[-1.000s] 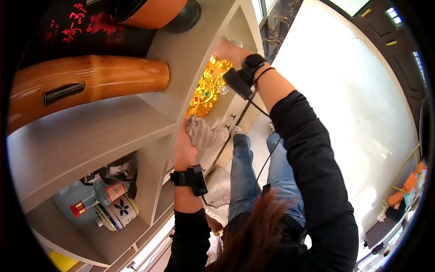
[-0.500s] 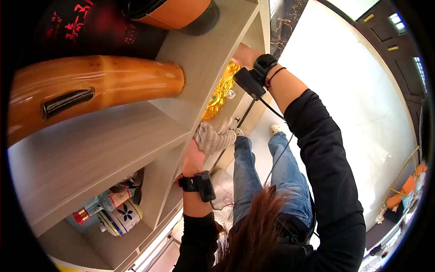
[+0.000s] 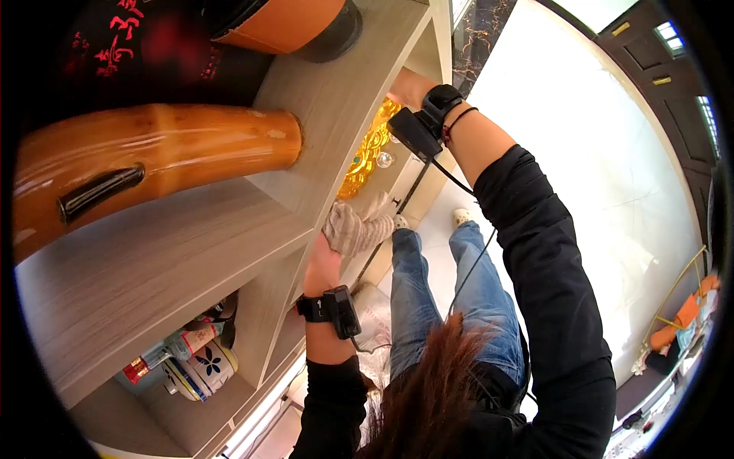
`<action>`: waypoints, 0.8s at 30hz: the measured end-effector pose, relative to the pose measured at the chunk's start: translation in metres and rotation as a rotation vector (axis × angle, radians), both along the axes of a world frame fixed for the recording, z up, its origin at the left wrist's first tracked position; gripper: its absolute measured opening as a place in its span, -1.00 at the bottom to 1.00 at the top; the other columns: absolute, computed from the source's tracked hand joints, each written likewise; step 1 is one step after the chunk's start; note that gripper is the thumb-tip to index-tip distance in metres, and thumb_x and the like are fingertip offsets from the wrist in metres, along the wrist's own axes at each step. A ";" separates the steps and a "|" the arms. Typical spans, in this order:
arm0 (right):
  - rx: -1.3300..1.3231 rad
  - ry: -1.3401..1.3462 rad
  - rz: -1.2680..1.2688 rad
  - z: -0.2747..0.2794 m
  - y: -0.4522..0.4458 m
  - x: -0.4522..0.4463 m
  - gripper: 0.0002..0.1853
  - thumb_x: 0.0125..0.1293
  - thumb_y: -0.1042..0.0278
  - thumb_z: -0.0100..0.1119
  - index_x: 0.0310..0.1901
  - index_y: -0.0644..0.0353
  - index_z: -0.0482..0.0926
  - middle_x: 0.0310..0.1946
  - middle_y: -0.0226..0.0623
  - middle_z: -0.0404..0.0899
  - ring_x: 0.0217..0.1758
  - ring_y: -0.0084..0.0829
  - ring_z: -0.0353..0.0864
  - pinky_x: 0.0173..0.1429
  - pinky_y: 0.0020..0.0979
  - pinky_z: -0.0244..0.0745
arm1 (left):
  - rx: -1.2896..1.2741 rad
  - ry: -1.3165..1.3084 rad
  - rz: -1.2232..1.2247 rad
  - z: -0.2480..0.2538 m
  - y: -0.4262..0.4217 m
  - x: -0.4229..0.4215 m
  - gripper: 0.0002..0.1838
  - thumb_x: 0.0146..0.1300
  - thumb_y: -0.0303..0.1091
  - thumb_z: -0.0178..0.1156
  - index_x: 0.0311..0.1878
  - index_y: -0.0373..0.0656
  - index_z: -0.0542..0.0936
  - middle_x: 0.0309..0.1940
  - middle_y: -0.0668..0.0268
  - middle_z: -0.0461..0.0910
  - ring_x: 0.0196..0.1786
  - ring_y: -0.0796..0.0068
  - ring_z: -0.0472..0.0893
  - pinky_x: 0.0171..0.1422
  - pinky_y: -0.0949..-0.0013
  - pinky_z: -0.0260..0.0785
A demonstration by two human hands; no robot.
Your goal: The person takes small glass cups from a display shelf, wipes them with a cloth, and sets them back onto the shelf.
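A gold ornament (image 3: 365, 159) with a raised pattern stands in a lower compartment, partly hidden by the shelf's edge. My left hand (image 3: 324, 260) is closed on a striped grey-beige cloth (image 3: 355, 229) at the near end of the ornament. Most of those fingers are covered by the cloth. By the ornament's far end is my right hand (image 3: 410, 88), its fingers hidden behind the shelf board; whether it grips the ornament I cannot tell. Small clear balls (image 3: 384, 159) show beside the gold piece.
The wooden shelf unit (image 3: 306, 195) fills the left side. A curved bamboo piece (image 3: 176, 157) and an orange-and-black container (image 3: 290, 27) sit on upper boards. Below are a painted white jar (image 3: 210, 367) and a red-capped bottle (image 3: 149, 361). A cable (image 3: 455, 180) hangs from my right wrist device.
The view has shifted slightly, so the shelf and bamboo piece appear a little further left. Both hands stay by the gold ornament, with the cloth still in my left hand.
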State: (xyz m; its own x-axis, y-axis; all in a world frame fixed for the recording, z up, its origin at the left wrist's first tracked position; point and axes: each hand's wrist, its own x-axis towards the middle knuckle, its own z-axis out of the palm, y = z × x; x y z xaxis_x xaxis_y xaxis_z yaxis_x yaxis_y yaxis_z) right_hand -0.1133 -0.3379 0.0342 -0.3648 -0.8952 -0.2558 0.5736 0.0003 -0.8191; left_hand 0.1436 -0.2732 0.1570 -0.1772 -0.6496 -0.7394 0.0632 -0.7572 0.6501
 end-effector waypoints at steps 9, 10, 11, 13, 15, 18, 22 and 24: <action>-0.023 0.139 0.077 0.040 0.029 0.000 -0.66 0.08 0.54 -0.02 -0.05 0.32 0.33 -0.14 -0.21 0.43 -0.14 -0.44 0.44 -0.14 -0.48 0.36 | 0.034 -0.048 -0.023 0.006 0.001 -0.004 -0.76 0.19 -0.30 -0.02 -0.14 -0.22 0.42 -0.28 0.29 0.51 -0.25 0.46 0.51 -0.17 0.43 0.39; -0.013 0.139 0.074 0.038 0.029 0.000 -0.65 0.07 0.54 -0.02 -0.05 0.32 0.33 -0.14 -0.21 0.43 -0.13 -0.44 0.44 -0.14 -0.48 0.36 | -0.005 0.035 -0.061 0.001 0.000 0.002 -0.76 0.19 -0.30 -0.02 -0.14 -0.22 0.42 -0.28 0.29 0.51 -0.25 0.46 0.51 -0.17 0.43 0.39; -0.006 0.139 0.072 0.036 0.028 -0.001 -0.65 0.07 0.55 -0.02 -0.05 0.32 0.33 -0.15 -0.20 0.43 -0.13 -0.44 0.43 -0.14 -0.48 0.36 | -0.044 0.117 -0.099 -0.004 -0.001 0.006 -0.76 0.19 -0.29 -0.02 -0.14 -0.22 0.42 -0.28 0.30 0.51 -0.25 0.46 0.51 -0.17 0.43 0.39; 0.000 0.141 0.072 0.036 0.028 -0.001 -0.65 0.06 0.55 -0.02 -0.05 0.32 0.33 -0.15 -0.19 0.43 -0.12 -0.44 0.43 -0.15 -0.49 0.35 | -0.018 0.094 -0.050 -0.007 -0.002 0.005 -0.76 0.19 -0.29 -0.02 -0.15 -0.21 0.43 -0.28 0.30 0.51 -0.25 0.46 0.51 -0.17 0.42 0.39; 0.006 0.146 0.069 0.038 0.029 0.000 -0.65 0.06 0.55 -0.02 -0.05 0.31 0.33 -0.16 -0.18 0.43 -0.12 -0.44 0.42 -0.15 -0.49 0.35 | 0.006 0.072 -0.004 -0.009 -0.003 0.004 -0.76 0.19 -0.29 -0.03 -0.15 -0.21 0.43 -0.28 0.30 0.51 -0.24 0.46 0.51 -0.17 0.42 0.39; 0.019 0.159 0.056 0.036 0.026 -0.001 -0.65 0.05 0.55 -0.02 -0.06 0.31 0.33 -0.16 -0.17 0.43 -0.11 -0.44 0.41 -0.15 -0.49 0.34 | 0.046 0.101 0.033 -0.009 -0.005 0.003 -0.76 0.19 -0.28 -0.02 -0.15 -0.21 0.43 -0.27 0.31 0.51 -0.24 0.45 0.51 -0.15 0.40 0.38; 0.048 0.254 0.053 -0.001 0.003 -0.002 -0.64 0.03 0.55 -0.02 -0.06 0.32 0.32 -0.18 -0.14 0.43 -0.10 -0.44 0.40 -0.15 -0.49 0.33 | 0.016 0.090 -0.005 -0.007 -0.005 0.000 -0.76 0.18 -0.27 -0.02 -0.14 -0.20 0.43 -0.27 0.31 0.51 -0.23 0.44 0.51 -0.12 0.39 0.37; 0.014 0.424 0.020 -0.015 -0.002 -0.001 -0.61 0.01 0.49 0.03 -0.07 0.36 0.28 -0.19 -0.11 0.41 -0.10 -0.41 0.40 -0.11 -0.46 0.32 | 0.031 0.053 0.004 -0.006 -0.004 -0.002 -0.76 0.18 -0.27 -0.02 -0.15 -0.19 0.43 -0.27 0.32 0.51 -0.23 0.44 0.51 -0.12 0.39 0.37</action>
